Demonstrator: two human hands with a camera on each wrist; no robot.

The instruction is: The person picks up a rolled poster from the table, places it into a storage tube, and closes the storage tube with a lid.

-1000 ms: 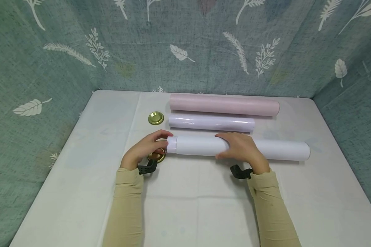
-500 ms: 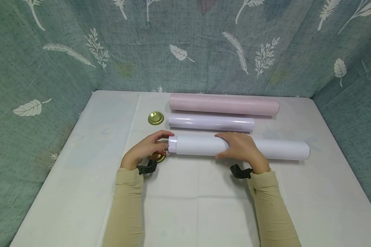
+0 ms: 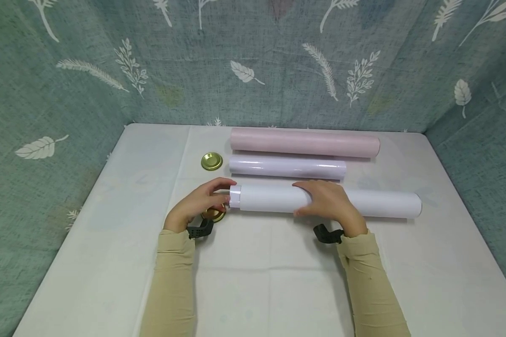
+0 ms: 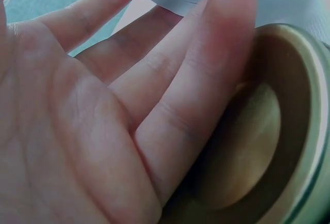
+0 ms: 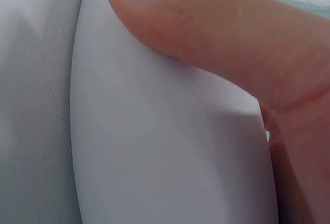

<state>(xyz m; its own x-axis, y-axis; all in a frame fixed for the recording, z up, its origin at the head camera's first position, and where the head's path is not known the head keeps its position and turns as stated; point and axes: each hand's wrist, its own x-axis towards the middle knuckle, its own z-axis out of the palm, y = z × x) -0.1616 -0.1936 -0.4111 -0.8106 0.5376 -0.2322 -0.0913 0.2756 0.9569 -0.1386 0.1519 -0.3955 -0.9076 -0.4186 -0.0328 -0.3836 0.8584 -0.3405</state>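
A large white roll (image 3: 270, 198), apparently paper, lies crosswise on the table in the head view. From its left end sticks out a short piece of a glossy, narrower white roll (image 3: 234, 196). My left hand (image 3: 199, 202) is at that end, its fairly straight fingers touching the narrow roll's edge. A gold jar lid (image 3: 213, 215) lies under this hand and fills the right of the left wrist view. My right hand (image 3: 326, 201) grips the large roll near its middle from above, thumb (image 5: 180, 22) along the near side; the other fingertips are hidden behind it.
Behind the large roll lie a glossy white roll (image 3: 287, 167) and, farther back, a pink roll (image 3: 305, 142). Another gold jar lid (image 3: 212, 161) sits left of them. The white-covered table (image 3: 244, 290) meets a green leaf-patterned cloth (image 3: 185, 70) at the back and sides.
The narrow roll has slid slightly to the right into the large roll, so less of it sticks out. My right hand keeps its place on the large roll.
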